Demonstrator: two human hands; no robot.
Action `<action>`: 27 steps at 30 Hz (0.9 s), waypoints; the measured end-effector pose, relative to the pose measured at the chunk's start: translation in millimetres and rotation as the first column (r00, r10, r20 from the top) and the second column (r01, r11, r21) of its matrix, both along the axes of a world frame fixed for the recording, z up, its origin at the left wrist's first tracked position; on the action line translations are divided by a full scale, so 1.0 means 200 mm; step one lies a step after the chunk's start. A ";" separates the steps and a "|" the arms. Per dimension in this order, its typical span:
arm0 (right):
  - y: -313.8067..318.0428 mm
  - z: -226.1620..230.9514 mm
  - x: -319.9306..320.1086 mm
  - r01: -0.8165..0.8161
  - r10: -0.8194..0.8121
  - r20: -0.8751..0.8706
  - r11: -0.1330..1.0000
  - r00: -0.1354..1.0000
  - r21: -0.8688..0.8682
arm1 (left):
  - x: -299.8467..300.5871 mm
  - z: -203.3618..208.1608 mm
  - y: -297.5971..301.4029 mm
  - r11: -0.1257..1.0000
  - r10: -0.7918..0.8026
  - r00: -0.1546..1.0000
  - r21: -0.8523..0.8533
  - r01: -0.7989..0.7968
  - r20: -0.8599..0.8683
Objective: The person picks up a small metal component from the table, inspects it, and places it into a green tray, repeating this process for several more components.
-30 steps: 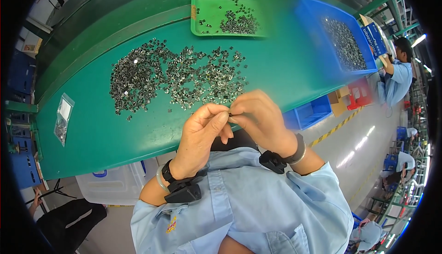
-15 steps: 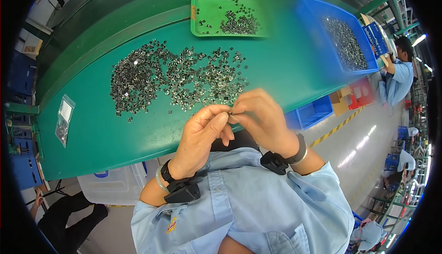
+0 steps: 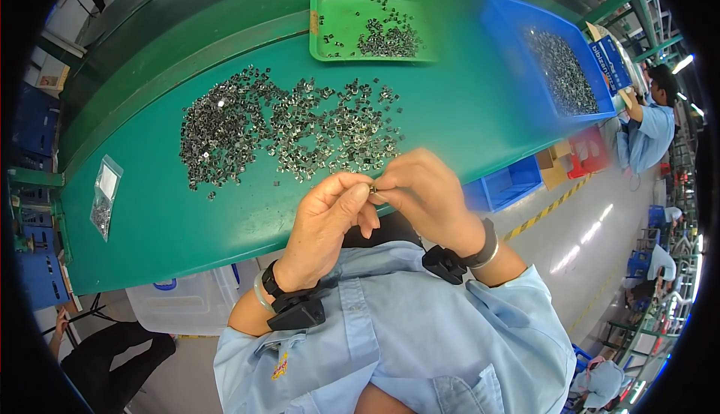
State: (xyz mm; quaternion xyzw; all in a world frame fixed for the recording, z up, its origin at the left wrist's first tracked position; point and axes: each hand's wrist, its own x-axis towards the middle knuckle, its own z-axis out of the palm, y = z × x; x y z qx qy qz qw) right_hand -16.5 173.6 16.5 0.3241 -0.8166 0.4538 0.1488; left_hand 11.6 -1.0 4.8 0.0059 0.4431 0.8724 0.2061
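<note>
My left hand [image 3: 328, 221] and my right hand [image 3: 426, 193] meet fingertip to fingertip above the near edge of the green table [image 3: 465, 118]. Between them they pinch one small dark metal part [image 3: 373, 187]. Just beyond my hands a wide pile of small metal parts [image 3: 285, 125] lies spread on the table. Both wrists wear black bands, and the sleeves are light blue.
A green tray [image 3: 330, 9] with several metal parts stands at the far edge. A blue bin [image 3: 502, 20] full of parts sits at the right. A small clear bag [image 3: 103, 196] lies at the left. Another person in blue [image 3: 649, 125] works far right. Blue crates [image 3: 504, 187] stand under the table.
None of the things on the table has moved. My hands stay together at the same spot, with only slight finger shifts around the small part.
</note>
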 end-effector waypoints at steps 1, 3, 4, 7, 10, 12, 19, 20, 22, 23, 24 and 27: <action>0.00 0.00 0.00 0.000 0.000 -0.011 1.000 1.000 -0.005 | 0.00 0.00 0.00 1.000 0.000 1.000 0.027 0.000 0.018; 0.00 0.00 0.00 -0.003 0.003 -0.022 1.000 1.000 -0.012 | 0.01 0.01 0.00 0.999 0.002 0.999 0.053 -0.003 0.035; 0.00 0.00 0.00 -0.006 0.005 -0.035 1.000 0.999 -0.012 | 0.01 0.01 0.00 0.999 0.001 1.000 0.054 -0.003 0.031; -0.01 0.00 0.01 -0.011 0.010 -0.061 1.000 0.998 -0.014 | 0.01 0.01 0.00 0.999 0.000 1.000 0.054 -0.001 0.023; -0.01 0.00 0.02 -0.007 0.007 -0.034 1.000 0.999 -0.011 | 0.01 0.00 0.00 0.999 0.012 1.000 0.045 -0.012 0.011; -0.01 0.01 0.03 -0.008 0.008 -0.026 1.000 1.000 -0.022 | 0.01 -0.01 0.00 0.999 0.013 1.000 0.043 -0.013 0.004; -0.01 0.01 0.04 -0.038 0.043 0.046 0.994 0.998 -0.101 | 0.02 0.00 0.01 0.998 0.004 1.000 0.069 -0.002 -0.018; -0.01 0.01 0.05 -0.049 0.061 0.083 0.989 0.995 -0.139 | 0.02 0.00 0.01 0.995 -0.014 1.000 0.101 0.016 -0.014; -0.01 0.01 0.05 -0.067 0.102 0.154 0.974 0.983 -0.215 | 0.02 0.01 0.01 0.985 -0.051 0.999 0.165 0.051 -0.006; -0.01 0.01 0.05 -0.067 0.101 0.155 0.974 0.983 -0.215 | 0.02 0.01 0.01 0.985 -0.052 0.999 0.164 0.052 -0.005; -0.01 0.00 0.05 -0.069 0.103 0.154 0.975 0.983 -0.209 | 0.02 0.00 0.01 0.986 -0.060 0.998 0.158 0.060 -0.006; 0.00 0.00 0.04 -0.075 0.106 0.154 0.977 0.982 -0.197 | 0.01 0.00 0.01 0.986 -0.077 0.997 0.145 0.077 -0.006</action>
